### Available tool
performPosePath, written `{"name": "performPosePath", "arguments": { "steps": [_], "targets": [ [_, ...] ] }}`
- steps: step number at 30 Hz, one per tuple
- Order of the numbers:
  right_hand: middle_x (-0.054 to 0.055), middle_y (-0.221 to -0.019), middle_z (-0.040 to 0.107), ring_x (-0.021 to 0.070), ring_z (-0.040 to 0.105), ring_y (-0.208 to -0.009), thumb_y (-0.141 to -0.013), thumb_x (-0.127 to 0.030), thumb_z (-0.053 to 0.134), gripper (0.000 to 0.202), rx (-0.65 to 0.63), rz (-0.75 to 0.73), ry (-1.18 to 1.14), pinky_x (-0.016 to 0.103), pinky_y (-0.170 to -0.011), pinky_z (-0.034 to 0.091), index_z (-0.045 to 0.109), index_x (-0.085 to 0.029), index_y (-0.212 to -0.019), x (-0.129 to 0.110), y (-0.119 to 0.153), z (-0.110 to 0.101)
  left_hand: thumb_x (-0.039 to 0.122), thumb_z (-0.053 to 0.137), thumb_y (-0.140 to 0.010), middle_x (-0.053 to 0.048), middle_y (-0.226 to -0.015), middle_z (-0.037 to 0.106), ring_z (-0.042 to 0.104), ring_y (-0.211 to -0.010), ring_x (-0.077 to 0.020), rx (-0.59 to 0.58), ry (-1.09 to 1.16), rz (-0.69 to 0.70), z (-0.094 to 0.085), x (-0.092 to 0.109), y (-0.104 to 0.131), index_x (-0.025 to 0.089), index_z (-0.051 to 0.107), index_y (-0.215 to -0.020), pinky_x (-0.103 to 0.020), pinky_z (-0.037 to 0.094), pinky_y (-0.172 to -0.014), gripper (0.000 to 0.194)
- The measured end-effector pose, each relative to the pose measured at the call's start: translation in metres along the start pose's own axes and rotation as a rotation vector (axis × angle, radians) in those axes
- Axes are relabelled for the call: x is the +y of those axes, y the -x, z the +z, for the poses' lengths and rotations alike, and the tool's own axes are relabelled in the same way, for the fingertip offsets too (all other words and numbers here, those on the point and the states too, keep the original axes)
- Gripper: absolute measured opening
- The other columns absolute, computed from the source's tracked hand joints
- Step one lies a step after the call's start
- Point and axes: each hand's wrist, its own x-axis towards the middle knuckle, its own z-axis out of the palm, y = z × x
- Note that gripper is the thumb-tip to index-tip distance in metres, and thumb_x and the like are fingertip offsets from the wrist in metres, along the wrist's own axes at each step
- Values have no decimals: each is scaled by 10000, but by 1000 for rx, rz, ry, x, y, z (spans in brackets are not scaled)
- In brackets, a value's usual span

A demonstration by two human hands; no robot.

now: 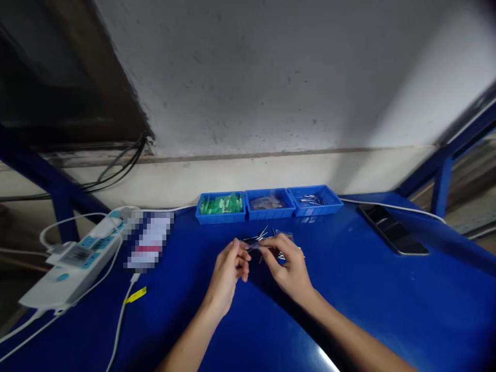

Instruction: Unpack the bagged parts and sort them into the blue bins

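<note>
My left hand [229,267] and my right hand [289,264] meet over the blue table, their fingertips pinching a small clear plastic bag [253,247] between them. Its contents, if any, are too small to make out. Just behind my fingers lie loose thin metal pins [262,233], partly covered by my right hand. Further back, three blue bins stand in a row. Green packets fill the left bin [221,219], clear plastic bags lie in the middle bin [271,213], and a few metal pins are in the right bin [320,210].
To the left are a white power strip [73,276] with cables, a blurred-out phone-like object [149,243] on a white cable, and a yellow tag [136,295]. A black phone [393,230] lies at the right. A wall [271,103] rises behind the table [372,310].
</note>
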Motion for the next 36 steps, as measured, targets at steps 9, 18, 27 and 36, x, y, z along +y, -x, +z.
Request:
{"name": "performPosePath", "arguments": {
  "steps": [9, 18, 27, 36],
  "targets": [
    [111, -1133, 530, 236, 522, -1054, -832, -179, 502, 243, -112, -77, 127, 396, -894, 451, 639, -214, -1030, -7, 6, 2, 372, 635, -784, -44, -830, 636, 572, -724, -139, 104, -231, 267, -7, -1, 0, 180, 675, -914, -206, 431, -572, 235],
    [6, -669, 577, 134, 524, -616, -847, -404, 519, 265, -102, 374, -335, 251, -594, 440, 610, -168, -768, -7, -1, 2, 200, 589, -795, -53, -959, 527, 546, -901, -181, 47, -691, 682, -5, -3, 1, 254, 732, -833, -296, 465, -782, 157],
    [56, -807, 564, 155, 554, -733, -856, -136, 447, 309, -105, -126, 11, 292, -670, 472, 668, -203, -1061, -2, 5, 2, 444, 520, -854, 1, -626, 520, 462, -561, -97, 36, -290, 245, -6, 1, 1, 149, 623, -736, -201, 355, -510, 333],
    [78, -911, 544, 186, 546, -835, -850, -287, 514, 211, -141, 92, -16, 324, -741, 475, 684, -183, -918, -7, -1, -2, 262, 590, -825, -50, -905, 675, 611, -855, -191, 89, -601, 619, -12, 7, 0, 215, 697, -865, -289, 489, -720, 124]
  ]
}}
